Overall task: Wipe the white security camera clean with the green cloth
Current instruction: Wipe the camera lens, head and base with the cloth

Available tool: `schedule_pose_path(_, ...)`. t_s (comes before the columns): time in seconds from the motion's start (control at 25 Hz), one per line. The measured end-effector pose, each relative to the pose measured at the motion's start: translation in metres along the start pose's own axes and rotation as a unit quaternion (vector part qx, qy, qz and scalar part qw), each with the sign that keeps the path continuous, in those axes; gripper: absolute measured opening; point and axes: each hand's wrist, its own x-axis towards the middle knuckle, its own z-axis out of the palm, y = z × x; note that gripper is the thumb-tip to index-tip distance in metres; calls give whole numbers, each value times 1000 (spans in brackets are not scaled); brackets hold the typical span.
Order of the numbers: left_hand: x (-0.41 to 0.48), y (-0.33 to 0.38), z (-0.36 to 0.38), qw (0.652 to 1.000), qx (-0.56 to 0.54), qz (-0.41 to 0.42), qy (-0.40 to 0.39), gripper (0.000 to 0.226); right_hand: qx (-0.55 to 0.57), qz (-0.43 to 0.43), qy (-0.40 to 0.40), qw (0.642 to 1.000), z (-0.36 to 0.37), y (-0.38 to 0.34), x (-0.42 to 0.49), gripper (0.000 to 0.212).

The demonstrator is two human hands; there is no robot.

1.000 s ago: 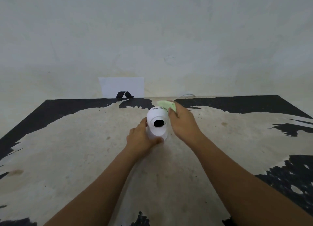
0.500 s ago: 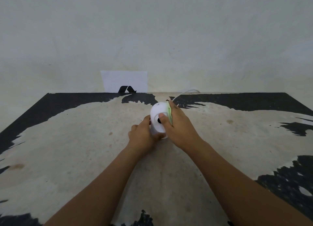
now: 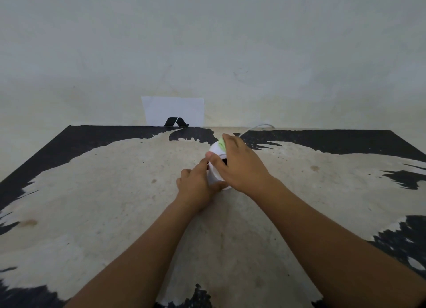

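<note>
The white security camera (image 3: 214, 149) stands upright on the worn table (image 3: 115, 192), near the middle toward the back. My left hand (image 3: 196, 185) grips its base from the left. My right hand (image 3: 239, 164) covers the rounded head from the right and front, pressing the green cloth (image 3: 221, 142) against it. Only a small bunched bit of cloth shows above my fingers. The dark lens is mostly hidden behind my right thumb.
A thin white cable (image 3: 255, 128) runs from behind the camera to the table's back edge. A white paper with a black logo (image 3: 174, 113) leans on the wall behind. The tabletop is beige with black worn patches.
My right hand has slid with the cloth from the head's right side over its top and front, now covering the lens. The left hand keeps its hold on the base.
</note>
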Motion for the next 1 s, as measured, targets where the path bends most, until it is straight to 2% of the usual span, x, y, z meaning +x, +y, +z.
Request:
schedule_pose_path(0.12, 0, 3, -1, 999, 35, 6, -15, 57, -50, -62, 17, 997, 3, -9, -4, 76)
schedule_pose_path(0.2, 0, 2, -1, 999, 43, 0, -19, 59, -57, -74, 5, 996, 3, -12, 4, 75)
schedule_pose_path(0.4, 0, 4, -5, 999, 29, -5, -34, 81, 100, 28, -17, 994, 0, -3, 15, 64)
schedule_pose_path(0.44, -2, 5, -8, 999, 16, 9, -43, 86, 88, 34, -13, 995, 0, -3, 12, 64)
schedule_pose_path(0.6, -5, -1, -29, 981, -160, 98, -58, 112, -14, 5, -18, 1000, -3, -9, 0, 68)
schedule_pose_path(0.64, -5, -1, -38, 977, -176, 115, -48, 109, 5, 11, -24, 1000, -6, -12, -1, 70)
schedule_pose_path(0.72, -5, 6, -53, 971, -177, 158, -37, 94, 110, 37, -27, 993, -8, -13, 3, 71)
schedule_pose_path(0.8, -7, 19, -62, 969, -142, 199, -41, 78, 271, 71, -30, 960, -12, -12, 5, 69)
schedule_pose_path(0.88, -6, 29, -62, 970, -71, 225, -60, 68, 423, 99, -7, 901, -14, -7, 6, 70)
schedule_pose_path(1.0, 2, 29, -54, 971, 20, 233, -41, 61, 533, 163, 54, 829, -13, 7, 6, 74)
